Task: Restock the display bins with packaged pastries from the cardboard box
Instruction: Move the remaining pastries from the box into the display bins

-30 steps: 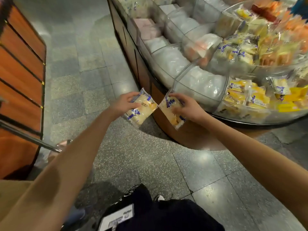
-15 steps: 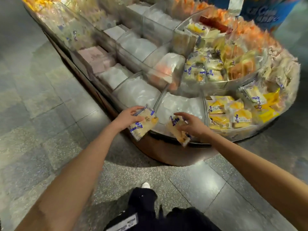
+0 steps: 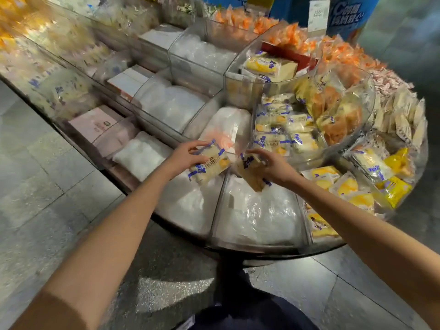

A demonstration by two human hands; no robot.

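left packet [image 3: 209, 164]: pale yellow, blue print
right packet [image 3: 251, 173]: tan, blue print
far packets [image 3: 240, 20]: orange
front bags [image 3: 257, 210]: white
floor [image 3: 47, 186]: grey, speckled

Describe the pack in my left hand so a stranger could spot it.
Find the round clear stand, then the hands over its near bins of white bags. The left hand holds the pack: face up, blue print and a yellow patch, while the other pack, in the right hand, is tilted steeply.

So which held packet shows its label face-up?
The left packet, held by the left hand, lettering readable; the right packet in the right hand tilts end-down.
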